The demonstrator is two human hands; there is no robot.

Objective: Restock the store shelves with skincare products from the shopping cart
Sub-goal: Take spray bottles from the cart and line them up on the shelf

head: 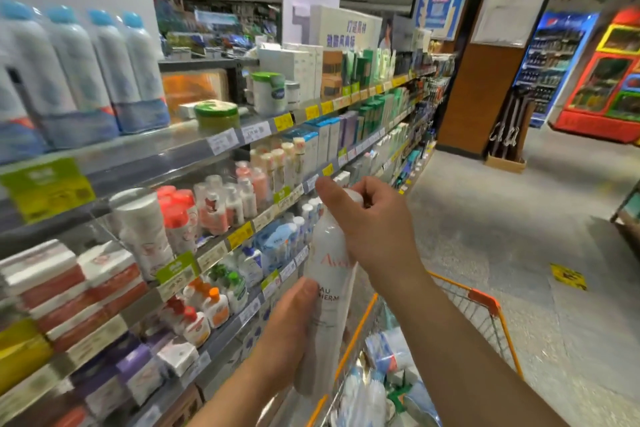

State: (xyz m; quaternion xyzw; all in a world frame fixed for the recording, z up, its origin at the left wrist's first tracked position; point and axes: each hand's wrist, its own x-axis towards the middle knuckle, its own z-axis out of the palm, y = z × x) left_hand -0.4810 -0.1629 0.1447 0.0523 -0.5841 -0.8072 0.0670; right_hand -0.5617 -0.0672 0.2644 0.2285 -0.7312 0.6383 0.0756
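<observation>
Right now both hands are on one tall white spray can [329, 291], Avène thermal-water type judging by the partial red lettering, held upright-ish w/ a slight tilt, between the shelves on the left and the shopping cart [485, 308] below right. Left hand [284, 333] wraps the lower body of the can, thumb across the front near the "EAU THERM" text, so that grip is clamped on the can. Right hand [370, 222] is curled over the cap end from above, thumb sticking up on the shelf side, fingers closed round the top; grip also clamped on the can. Cart has an orange frame w/ wire sides, and inside it sit more pkgs: blue-and-white bottles and wrapped items [377, 388], details too blurred to read. Shelving unit [221, 146] runs away down the aisle, several tiers w/ yellow and white price tags along the edges. Top tier near the camera: row of white spray cans w/ blue caps [86, 69]. Mid tier: white bottles w/ red/pink caps [180, 215]. Lower tiers: stacked red-and-white boxes [69, 291], small bottles w/ orange caps [207, 305]. Far right across the grey floor, a lit drinks fridge [550, 62].
</observation>
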